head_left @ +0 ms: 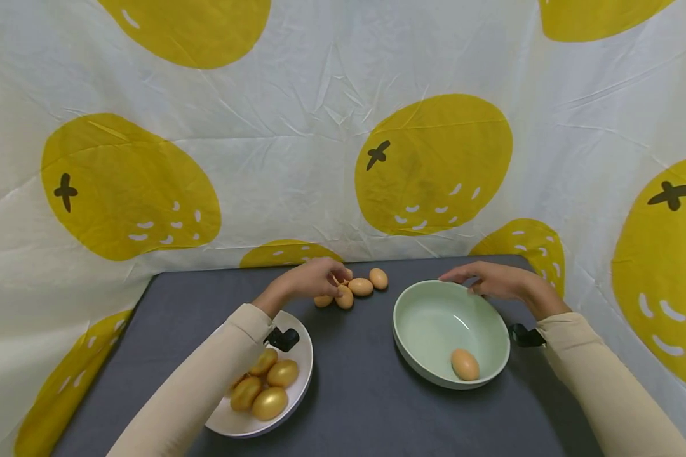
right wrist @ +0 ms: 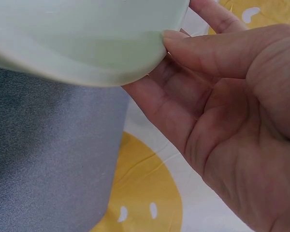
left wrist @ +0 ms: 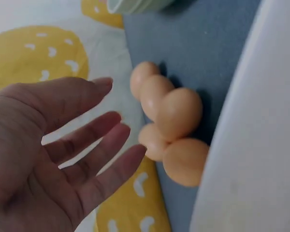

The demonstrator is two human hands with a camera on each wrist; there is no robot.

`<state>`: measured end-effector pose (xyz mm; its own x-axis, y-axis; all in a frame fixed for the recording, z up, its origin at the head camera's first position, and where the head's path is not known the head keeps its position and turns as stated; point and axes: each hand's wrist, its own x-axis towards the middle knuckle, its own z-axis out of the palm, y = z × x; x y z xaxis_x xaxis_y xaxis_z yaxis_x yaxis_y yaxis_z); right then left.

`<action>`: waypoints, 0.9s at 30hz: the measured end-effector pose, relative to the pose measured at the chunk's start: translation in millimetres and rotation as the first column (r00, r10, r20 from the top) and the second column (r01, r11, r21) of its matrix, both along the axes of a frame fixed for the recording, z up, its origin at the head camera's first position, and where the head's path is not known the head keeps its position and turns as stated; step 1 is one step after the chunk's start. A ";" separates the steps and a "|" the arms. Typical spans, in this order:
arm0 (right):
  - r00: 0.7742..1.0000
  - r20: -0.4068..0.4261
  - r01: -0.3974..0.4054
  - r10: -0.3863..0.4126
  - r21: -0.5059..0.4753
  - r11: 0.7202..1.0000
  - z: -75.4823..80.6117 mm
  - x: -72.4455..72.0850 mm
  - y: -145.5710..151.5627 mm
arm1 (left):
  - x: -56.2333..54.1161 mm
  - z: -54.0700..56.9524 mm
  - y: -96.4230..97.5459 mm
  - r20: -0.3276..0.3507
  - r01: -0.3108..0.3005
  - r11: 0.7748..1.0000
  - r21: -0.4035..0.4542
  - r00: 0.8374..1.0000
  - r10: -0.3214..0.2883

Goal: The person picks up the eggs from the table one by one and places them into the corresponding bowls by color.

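Note:
My left hand [head_left: 311, 279] hovers over a cluster of several brown eggs [head_left: 361, 287] near the back of the table. In the left wrist view its fingers are spread and nearly straight, with nothing in them, and the fingertips come close to the nearest eggs [left wrist: 153, 141]. A pale green bowl [head_left: 434, 324] stands to the right with one brown egg [head_left: 465, 364] inside. My right hand [head_left: 500, 281] holds this bowl by its far right rim; in the right wrist view the thumb [right wrist: 208, 54] lies over the rim and the fingers are beneath.
A white bowl [head_left: 303, 355] with several golden eggs [head_left: 270, 404] sits at the front left, partly hidden under my left forearm. A dark grey cloth [head_left: 354, 393] covers the table. Behind it hangs a white curtain [head_left: 286, 178] with yellow fruit prints.

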<state>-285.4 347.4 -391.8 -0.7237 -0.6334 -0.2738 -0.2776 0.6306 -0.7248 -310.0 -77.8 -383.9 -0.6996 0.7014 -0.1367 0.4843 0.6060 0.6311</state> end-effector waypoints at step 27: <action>1.000 -0.003 0.002 -0.002 0.000 1.000 -2.8 -2.2 1.3 | -16.7 -24.0 -13.4 -0.025 -0.079 0.977 -0.199 0.997 0.076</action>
<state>-287.5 348.7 -394.6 -0.7257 -0.6321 -0.2717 -0.2787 0.6311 -0.7239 -326.7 -91.2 -407.9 -0.7542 0.6048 -0.2557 0.4406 0.7549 0.4858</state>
